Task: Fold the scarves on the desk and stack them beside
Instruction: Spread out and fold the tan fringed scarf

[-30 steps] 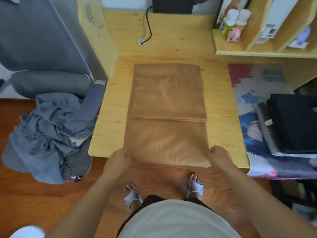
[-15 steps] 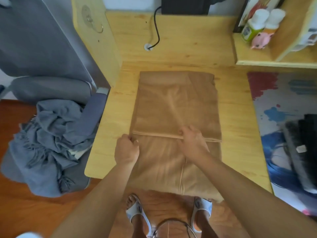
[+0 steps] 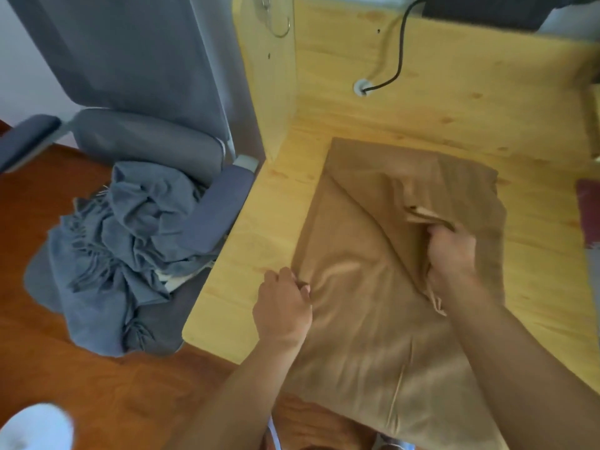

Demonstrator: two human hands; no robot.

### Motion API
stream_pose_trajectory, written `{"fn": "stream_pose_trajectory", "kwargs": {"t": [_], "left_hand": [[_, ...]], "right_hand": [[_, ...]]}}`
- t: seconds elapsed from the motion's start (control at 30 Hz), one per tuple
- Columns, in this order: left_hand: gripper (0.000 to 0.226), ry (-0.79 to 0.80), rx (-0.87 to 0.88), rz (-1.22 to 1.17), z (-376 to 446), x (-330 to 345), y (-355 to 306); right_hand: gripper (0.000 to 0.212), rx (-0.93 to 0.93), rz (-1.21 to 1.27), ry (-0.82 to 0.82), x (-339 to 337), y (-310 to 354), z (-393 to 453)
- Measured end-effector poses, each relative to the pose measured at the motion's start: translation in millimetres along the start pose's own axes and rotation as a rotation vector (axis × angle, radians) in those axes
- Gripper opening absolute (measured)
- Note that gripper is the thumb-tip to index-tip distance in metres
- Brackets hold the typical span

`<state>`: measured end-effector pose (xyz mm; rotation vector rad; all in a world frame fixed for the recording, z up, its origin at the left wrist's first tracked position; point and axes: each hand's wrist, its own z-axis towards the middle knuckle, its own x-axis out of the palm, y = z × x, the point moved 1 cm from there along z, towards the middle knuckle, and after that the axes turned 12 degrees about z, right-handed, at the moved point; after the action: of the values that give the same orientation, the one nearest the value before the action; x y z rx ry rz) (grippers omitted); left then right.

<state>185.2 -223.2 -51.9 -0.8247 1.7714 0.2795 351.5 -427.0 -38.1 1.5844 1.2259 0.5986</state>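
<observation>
The scarf (image 3: 373, 319) lies on the surface (image 3: 535, 287), its near end overhanging the front edge. Left of the surface, another scarf (image 3: 113, 254) is heaped on a chair (image 3: 146, 141).

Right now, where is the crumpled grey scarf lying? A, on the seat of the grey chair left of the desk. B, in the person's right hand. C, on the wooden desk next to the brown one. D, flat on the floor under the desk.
A: the grey scarf lies bunched on the chair seat left of the desk, while both hands grip only the brown scarf.
</observation>
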Motion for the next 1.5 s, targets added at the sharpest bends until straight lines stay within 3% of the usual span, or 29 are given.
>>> {"fn": "stream_pose_trajectory", "kwargs": {"t": [0.1,0.27,0.5,0.7,0.9,1.0,1.1,1.2,1.3,1.33,1.4,1.43,1.5], "left_hand": [[0.018,0.005,0.020,0.049,3.0,-3.1,-8.3],[0.028,0.057,-0.032,-0.073,38.2,-11.9,-38.4],[0.041,0.119,-0.085,-0.089,73.2,-18.7,-65.6],[0.050,0.050,-0.131,0.007,72.3,-15.6,-72.3],[0.015,0.041,-0.081,0.085,74.7,-19.4,-82.7],[0.026,0.081,-0.033,-0.163,76.4,-19.6,-83.2],[0.024,0.178,-0.099,-0.455,81.0,-21.7,-75.1],[0.047,0.327,-0.219,-0.597,90.3,-19.8,-59.2],[0.052,0.386,-0.214,-0.617,95.3,-20.0,-51.9],[0.052,0.372,-0.205,-0.607,96.3,-19.0,-51.0],[0.041,0.311,-0.166,-0.577,92.3,-19.9,-51.3],[0.030,0.277,-0.125,-0.560,89.7,-19.3,-52.3],[0.018,0.242,-0.025,-0.532,80.2,-18.1,-52.3]], "right_hand": [[0.036,0.184,0.214,0.043,-17.6,-8.5,19.5],[0.024,0.000,-0.033,0.039,-22.5,-28.9,28.7],[0.013,-0.080,-0.036,0.013,-19.5,-33.1,23.1],[0.010,-0.113,-0.062,0.005,-17.0,-32.8,18.5],[0.010,-0.110,-0.069,0.005,-16.7,-32.1,16.8],[0.009,-0.113,-0.055,0.007,-17.1,-31.9,18.6],[0.009,-0.119,-0.070,0.017,-17.3,-33.0,20.6],[0.010,-0.047,-0.072,0.047,-20.8,-30.4,25.6],[0.024,-0.005,-0.105,0.008,-24.7,-16.8,29.7],[0.032,-0.103,-0.241,-0.080,-24.7,-10.5,28.8],[0.044,-0.544,-0.521,-0.133,-11.4,2.8,13.8],[0.046,-0.762,-0.612,0.007,5.1,7.2,1.7],[0.051,-0.942,-0.738,0.528,46.6,6.7,-19.6]]}}
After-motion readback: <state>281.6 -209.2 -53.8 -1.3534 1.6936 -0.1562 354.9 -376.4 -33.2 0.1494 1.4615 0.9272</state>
